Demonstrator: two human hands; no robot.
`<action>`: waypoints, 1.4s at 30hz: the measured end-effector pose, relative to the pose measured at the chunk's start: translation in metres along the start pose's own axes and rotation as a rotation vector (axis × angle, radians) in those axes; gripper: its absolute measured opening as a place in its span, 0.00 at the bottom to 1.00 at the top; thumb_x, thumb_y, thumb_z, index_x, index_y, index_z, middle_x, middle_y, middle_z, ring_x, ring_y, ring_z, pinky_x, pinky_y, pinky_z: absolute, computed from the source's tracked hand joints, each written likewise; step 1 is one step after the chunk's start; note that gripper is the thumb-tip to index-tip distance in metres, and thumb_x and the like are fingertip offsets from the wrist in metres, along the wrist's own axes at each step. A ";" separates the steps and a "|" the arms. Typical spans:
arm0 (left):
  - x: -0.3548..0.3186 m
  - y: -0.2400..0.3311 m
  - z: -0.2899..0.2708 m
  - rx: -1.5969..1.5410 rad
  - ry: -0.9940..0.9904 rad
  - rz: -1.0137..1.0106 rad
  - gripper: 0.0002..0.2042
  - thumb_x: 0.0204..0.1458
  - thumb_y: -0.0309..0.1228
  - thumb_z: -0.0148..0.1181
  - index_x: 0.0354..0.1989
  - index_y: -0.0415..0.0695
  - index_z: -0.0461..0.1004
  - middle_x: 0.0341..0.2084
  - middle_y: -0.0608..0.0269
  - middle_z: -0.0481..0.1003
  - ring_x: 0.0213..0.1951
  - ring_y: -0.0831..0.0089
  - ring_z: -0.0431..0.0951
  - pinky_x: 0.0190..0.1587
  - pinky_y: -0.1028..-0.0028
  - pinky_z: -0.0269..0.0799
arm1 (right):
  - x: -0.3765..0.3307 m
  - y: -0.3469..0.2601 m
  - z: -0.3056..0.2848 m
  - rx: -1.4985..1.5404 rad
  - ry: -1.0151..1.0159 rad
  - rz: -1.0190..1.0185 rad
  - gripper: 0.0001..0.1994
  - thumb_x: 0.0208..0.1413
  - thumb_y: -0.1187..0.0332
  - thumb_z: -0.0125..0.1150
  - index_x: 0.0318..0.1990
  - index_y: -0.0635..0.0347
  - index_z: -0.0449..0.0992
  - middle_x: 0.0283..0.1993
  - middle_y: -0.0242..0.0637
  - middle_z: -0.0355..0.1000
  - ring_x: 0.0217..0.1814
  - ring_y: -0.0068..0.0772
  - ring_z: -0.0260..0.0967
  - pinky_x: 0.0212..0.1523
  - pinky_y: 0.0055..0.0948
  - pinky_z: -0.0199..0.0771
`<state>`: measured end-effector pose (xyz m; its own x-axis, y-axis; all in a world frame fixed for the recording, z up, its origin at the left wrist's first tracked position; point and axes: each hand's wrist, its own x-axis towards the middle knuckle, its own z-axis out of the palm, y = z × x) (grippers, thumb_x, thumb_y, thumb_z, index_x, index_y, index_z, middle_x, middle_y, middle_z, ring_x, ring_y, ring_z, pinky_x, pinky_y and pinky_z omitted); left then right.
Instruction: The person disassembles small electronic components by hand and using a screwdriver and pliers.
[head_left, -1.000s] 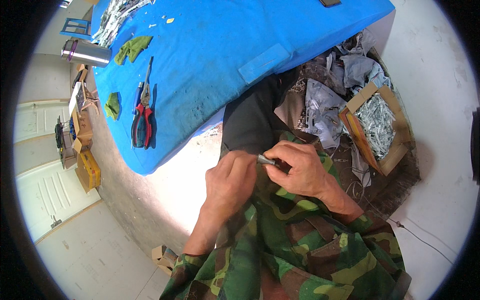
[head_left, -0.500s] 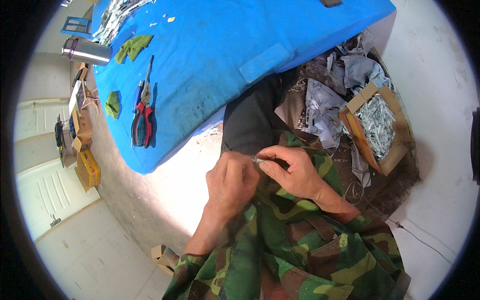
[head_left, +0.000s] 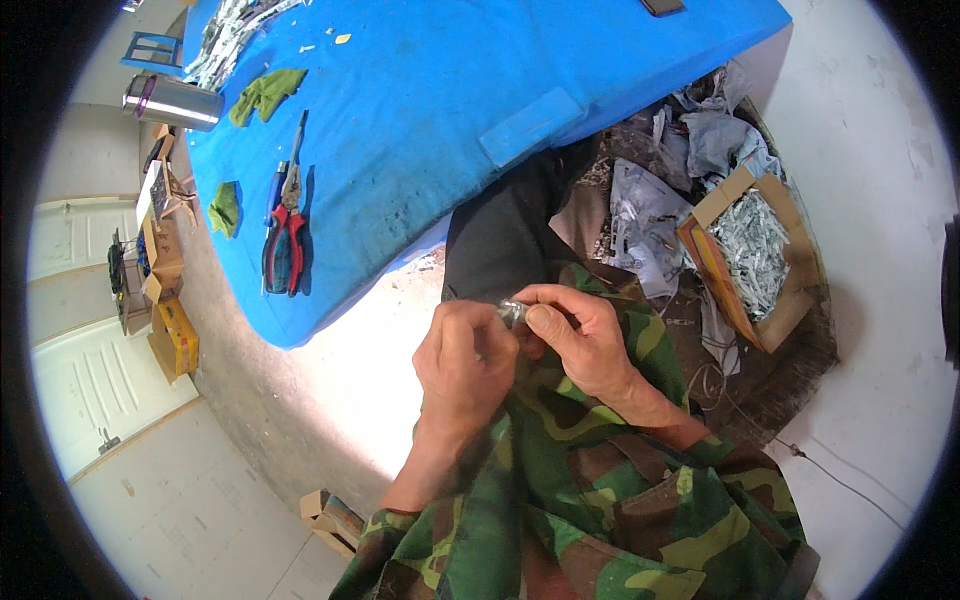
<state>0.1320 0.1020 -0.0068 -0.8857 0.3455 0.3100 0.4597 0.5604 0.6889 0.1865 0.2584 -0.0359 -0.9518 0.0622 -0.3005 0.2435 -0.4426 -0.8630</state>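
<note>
Above my lap, my left hand (head_left: 462,355) and my right hand (head_left: 578,335) meet with their fingertips closed on a small, shiny, silvery piece (head_left: 513,311). It is too small to tell its kind, and the fingers cover part of it. The right thumb presses on it from the side. At the right, an open cardboard box (head_left: 712,203) holds many thin, silvery-white strips (head_left: 752,255). Pliers with red and black handles (head_left: 288,235) lie on the blue-covered table (head_left: 420,110), next to a blue pen-like tool (head_left: 275,190).
Green cloths (head_left: 268,95) and a steel cylinder (head_left: 175,103) are on the table's left part. A heap of silvery strips (head_left: 228,45) lies at its far left. Plastic bags (head_left: 645,225) crowd the right below the table edge. A cable (head_left: 850,487) runs over the floor.
My fingertips have shifted slightly apart, and more of the silvery piece shows between them. My right thumb has moved a little to the right. The table's things have stayed put.
</note>
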 end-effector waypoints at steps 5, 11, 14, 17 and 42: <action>-0.003 -0.005 0.006 0.019 0.032 0.036 0.08 0.50 0.15 0.63 0.35 0.37 0.72 0.29 0.57 0.74 0.26 0.72 0.78 0.27 0.74 0.75 | 0.002 0.002 0.004 0.129 0.040 0.007 0.14 0.70 0.66 0.60 0.55 0.67 0.78 0.41 0.32 0.79 0.37 0.17 0.74 0.38 0.20 0.77; -0.002 -0.008 0.012 -0.007 0.052 0.018 0.08 0.50 0.14 0.63 0.36 0.37 0.72 0.30 0.56 0.74 0.26 0.71 0.78 0.28 0.73 0.75 | 0.000 0.004 0.002 0.442 0.035 0.185 0.15 0.71 0.66 0.59 0.57 0.67 0.76 0.42 0.35 0.80 0.35 0.21 0.75 0.37 0.21 0.78; -0.001 -0.006 0.015 -0.046 0.071 -0.019 0.08 0.51 0.14 0.63 0.36 0.38 0.72 0.30 0.56 0.74 0.26 0.71 0.78 0.28 0.73 0.75 | 0.000 0.006 0.002 0.419 0.043 0.173 0.15 0.71 0.65 0.58 0.57 0.66 0.75 0.43 0.36 0.80 0.37 0.21 0.76 0.38 0.21 0.78; 0.001 -0.005 0.008 -0.051 0.033 -0.015 0.07 0.52 0.15 0.63 0.36 0.38 0.72 0.30 0.57 0.75 0.27 0.72 0.78 0.29 0.74 0.74 | 0.004 0.002 -0.001 0.318 0.002 0.152 0.15 0.71 0.65 0.58 0.58 0.65 0.75 0.43 0.35 0.79 0.38 0.21 0.75 0.39 0.21 0.78; -0.001 -0.014 -0.018 -0.603 -0.243 -0.625 0.09 0.64 0.31 0.64 0.43 0.36 0.81 0.30 0.65 0.80 0.29 0.82 0.77 0.32 0.81 0.74 | 0.008 -0.007 -0.006 -0.079 -0.105 0.020 0.15 0.65 0.70 0.65 0.56 0.65 0.76 0.47 0.28 0.77 0.45 0.14 0.72 0.44 0.17 0.74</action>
<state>0.1252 0.0801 -0.0051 -0.8932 0.2984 -0.3363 -0.2735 0.2330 0.9332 0.1777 0.2672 -0.0343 -0.9599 -0.0422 -0.2773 0.2727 -0.3710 -0.8877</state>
